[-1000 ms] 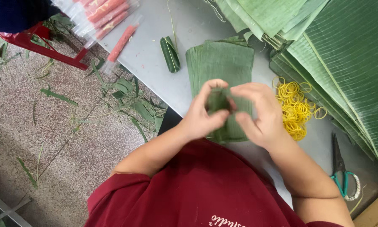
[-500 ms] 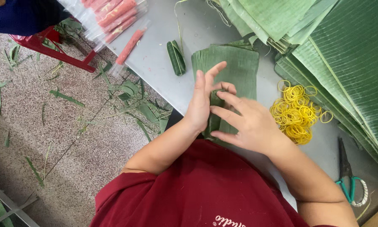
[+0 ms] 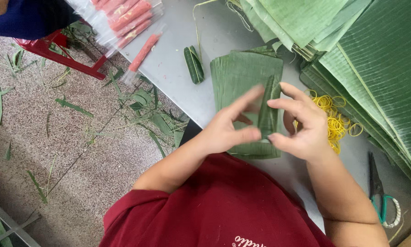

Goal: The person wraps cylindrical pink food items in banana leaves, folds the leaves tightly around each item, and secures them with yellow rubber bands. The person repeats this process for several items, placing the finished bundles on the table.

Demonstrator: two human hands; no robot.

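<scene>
Fingers (image 3: 242,103) of our left hand (image 3: 228,130) spread nearly flat, the thumb pressing the lower end of a narrow folded leaf strip (image 3: 268,107) that stands upright between both hands; our right hand (image 3: 301,126) curls half open, its index finger touching the strip's upper part and its thumb near the bottom, so we pinch the strip lightly from both sides. Just beneath the fingers lies a stack of cut leaf pieces (image 3: 242,73) on the grey tabletop (image 3: 178,64). Beyond the left fingers rests a small rolled leaf bundle (image 3: 194,64), and farther off pink sticks in clear wrap (image 3: 127,16). Beside the right fingers sit yellow rubber bands (image 3: 335,123), large banana leaves (image 3: 379,59) past them, and green-handled scissors (image 3: 381,196) near our right forearm
</scene>
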